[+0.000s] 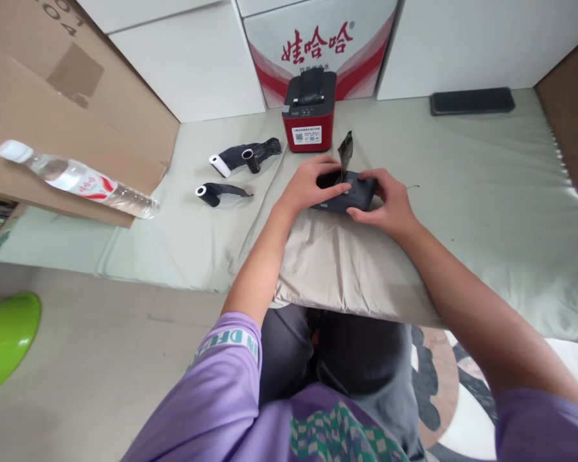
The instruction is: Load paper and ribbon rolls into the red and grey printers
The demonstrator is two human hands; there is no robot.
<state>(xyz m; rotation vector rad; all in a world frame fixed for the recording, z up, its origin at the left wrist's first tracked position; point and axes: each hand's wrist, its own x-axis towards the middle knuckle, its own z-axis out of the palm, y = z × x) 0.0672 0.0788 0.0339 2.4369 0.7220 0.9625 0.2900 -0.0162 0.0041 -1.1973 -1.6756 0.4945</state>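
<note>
A small black portable printer lies on the cloth-covered surface in front of me, with a dark strip standing up from its top. My left hand is closed on the printer's left end, its thumb and fingers over the top face. Around the right end curls my right hand, thumb at the near edge and fingers on the far side. Parts of the printer are hidden under my fingers. Just behind it stands a red and black receipt printer, with a dark strip coming out of its top.
Small rolls with dark strips, a white-sided roll, a black roll and another roll, lie to the left. A water bottle leans by a cardboard box. A dark flat case lies back right.
</note>
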